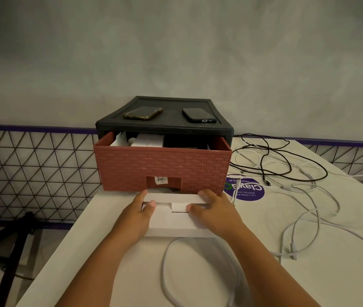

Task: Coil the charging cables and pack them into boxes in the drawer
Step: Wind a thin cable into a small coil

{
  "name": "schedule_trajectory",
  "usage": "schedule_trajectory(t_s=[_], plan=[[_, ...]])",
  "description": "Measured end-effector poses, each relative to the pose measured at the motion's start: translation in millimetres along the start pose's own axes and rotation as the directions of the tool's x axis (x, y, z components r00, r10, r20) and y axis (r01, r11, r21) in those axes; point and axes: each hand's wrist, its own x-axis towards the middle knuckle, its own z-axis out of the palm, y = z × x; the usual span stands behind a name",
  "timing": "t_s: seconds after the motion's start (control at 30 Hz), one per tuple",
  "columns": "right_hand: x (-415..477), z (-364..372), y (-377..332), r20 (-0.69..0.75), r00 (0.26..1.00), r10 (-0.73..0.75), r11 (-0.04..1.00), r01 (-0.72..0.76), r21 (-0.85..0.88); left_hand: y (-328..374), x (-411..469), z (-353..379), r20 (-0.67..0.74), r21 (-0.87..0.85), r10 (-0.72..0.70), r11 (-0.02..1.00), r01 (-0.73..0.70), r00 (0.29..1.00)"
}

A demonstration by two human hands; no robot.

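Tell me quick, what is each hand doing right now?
Left hand: grips the left end of the white box, thumb on top.
Right hand: grips the right end of the same box.

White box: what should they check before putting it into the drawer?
1. Both hands on the white box: ok, the left hand and right hand grip its ends.
2. Tab tucked into the slot: not ok, the tab seems to lie above the slot.
3. Cable inside the box: cannot tell, the inside is hidden.
4. Drawer open: ok, it is pulled out.
5. Room in the drawer: cannot tell; other boxes sit at its left, and its right side is dark.
6. All cables coiled: not ok; the white cable in front and the tangled cables at right lie loose.
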Motion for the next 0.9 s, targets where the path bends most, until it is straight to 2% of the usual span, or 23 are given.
schedule_trajectory(t_s=[0.4, 0.67, 0.8, 0.9], plan=[[-7, 3, -1, -0.098, 0.995, -0.023, 0.998, 0.027, 0.048, -1, 1, 4, -0.103, 0.023, 0.015, 1.000, -0.013, 0.995], [-19, 8, 3, -0.199, 0.979, -0.045, 0.990, 0.071, 0.126, 0, -13, 5, -0.159, 0.089, 0.181, 0.982, -0.169, 0.971], [-26, 8, 3, -0.211, 0.976, -0.056, 0.964, 0.107, 0.242, -2, -24, 5, -0.176, -0.018, 0.243, 0.968, -0.249, 0.954], [-35, 5, 2, -0.238, 0.965, -0.111, 0.931, 0.184, 0.314, 4, -36, 3, -0.245, -0.124, 0.269, 0.944, -0.305, 0.931]])
